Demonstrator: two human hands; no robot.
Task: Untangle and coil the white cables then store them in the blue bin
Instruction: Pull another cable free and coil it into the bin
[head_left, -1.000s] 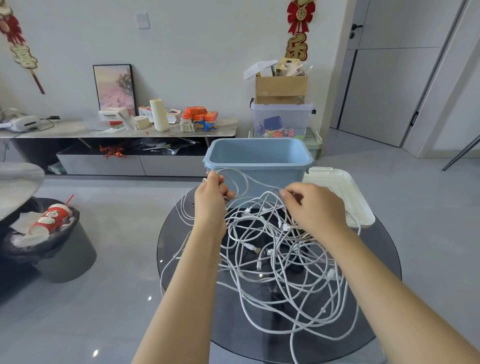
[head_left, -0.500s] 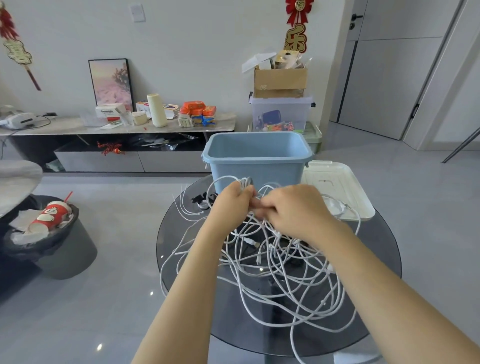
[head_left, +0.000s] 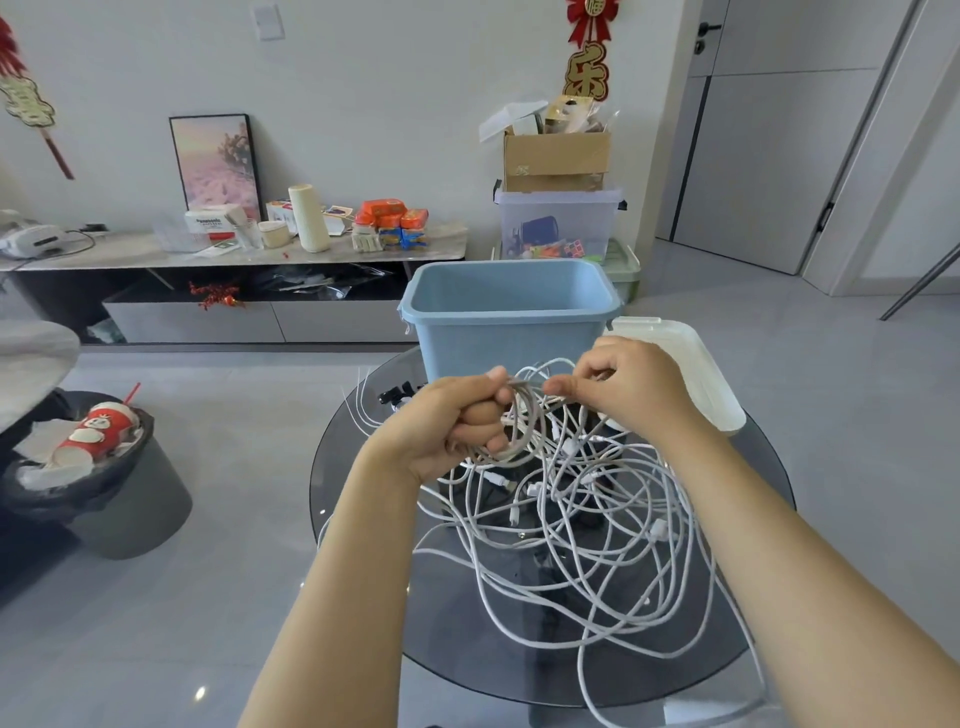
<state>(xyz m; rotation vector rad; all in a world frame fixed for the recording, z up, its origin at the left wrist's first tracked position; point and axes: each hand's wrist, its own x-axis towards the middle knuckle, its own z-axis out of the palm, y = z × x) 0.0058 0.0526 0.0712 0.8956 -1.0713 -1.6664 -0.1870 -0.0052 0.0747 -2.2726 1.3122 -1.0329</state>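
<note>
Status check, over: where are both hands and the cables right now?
Left hand grips a small coil. Right hand pinches a strand. White cables mostly tangled on table. Blue bin looks empty; nothing blocking.

Cables (head_left: 571, 525): white throughout, with white plug ends, no markings visible. Bin (head_left: 511, 317): plain pale blue, inside and out. Lid (head_left: 691, 374) beside it: off-white, unpatterned. Round table (head_left: 748, 613): dark smoked-grey glass, glossy. Floor (head_left: 208, 597): light grey, with small bright reflections. Wall (head_left: 389, 104): plain off-white. Wall ornament (head_left: 589, 47): red bow over a gold character. Framed picture (head_left: 218, 163): black frame, pink and lilac tones. Cardboard box (head_left: 556, 161): plain brown. Packets on the sideboard (head_left: 392, 215): orange and red, with blue below. Waste bin (head_left: 130, 499): dark grey with a black liner; the cup (head_left: 101, 431) in it is red with white figures.
</note>
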